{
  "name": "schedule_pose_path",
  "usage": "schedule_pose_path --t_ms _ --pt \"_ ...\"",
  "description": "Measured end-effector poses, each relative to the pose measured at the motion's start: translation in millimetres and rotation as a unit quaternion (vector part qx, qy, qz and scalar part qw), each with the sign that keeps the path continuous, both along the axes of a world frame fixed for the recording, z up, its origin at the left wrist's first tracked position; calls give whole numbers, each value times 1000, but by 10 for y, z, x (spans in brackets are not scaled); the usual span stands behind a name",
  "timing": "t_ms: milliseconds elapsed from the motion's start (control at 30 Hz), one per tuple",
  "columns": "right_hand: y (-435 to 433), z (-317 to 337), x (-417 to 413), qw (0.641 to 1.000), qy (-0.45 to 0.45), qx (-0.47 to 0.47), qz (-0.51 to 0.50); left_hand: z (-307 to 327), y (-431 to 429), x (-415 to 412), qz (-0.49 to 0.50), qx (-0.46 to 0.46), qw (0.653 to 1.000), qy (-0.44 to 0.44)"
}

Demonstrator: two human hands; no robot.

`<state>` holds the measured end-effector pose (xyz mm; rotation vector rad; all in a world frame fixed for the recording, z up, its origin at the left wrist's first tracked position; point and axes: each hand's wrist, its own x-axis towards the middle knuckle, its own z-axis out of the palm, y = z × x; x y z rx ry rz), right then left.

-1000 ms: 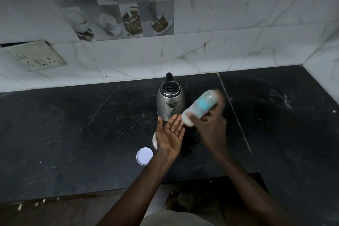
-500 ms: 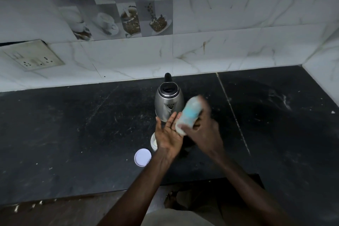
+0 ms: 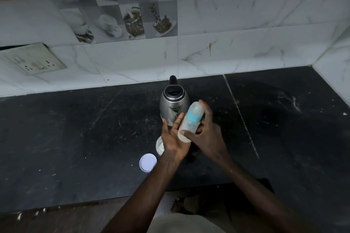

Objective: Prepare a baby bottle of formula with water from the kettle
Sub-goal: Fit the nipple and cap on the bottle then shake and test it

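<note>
Presently, the person's right hand grasps a translucent plastic baby bottle with a turquoise band, thumb across the lower body and fingers wrapped behind it. The bottle is held above the black stone countertop, tilted, its base low and to the left, its capped end up and to the right. The base rests against the left hand, which lies flat, palm up and fingers straight, grasping nothing.

A stainless steel kettle with a black lid and handle stands upright on the countertop just behind both hands. A round white lid lies flat near the left wrist. A small white open container sits beside it, partly hidden by the left hand; contents cannot be determined. A socket plate is set in the white marble-patterned wall tiles.
</note>
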<state>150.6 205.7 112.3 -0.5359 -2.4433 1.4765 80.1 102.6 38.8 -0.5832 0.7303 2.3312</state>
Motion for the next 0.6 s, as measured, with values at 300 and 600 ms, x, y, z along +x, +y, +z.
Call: schedule_pose_path --t_ms 300,600 --pt "-172 -141 14 998 -6 -52 -17 -25 -19 40 -8 44 999 -18" --pt "22 -105 35 994 -2 -8 109 -71 -174 63 2 43 997 -57"
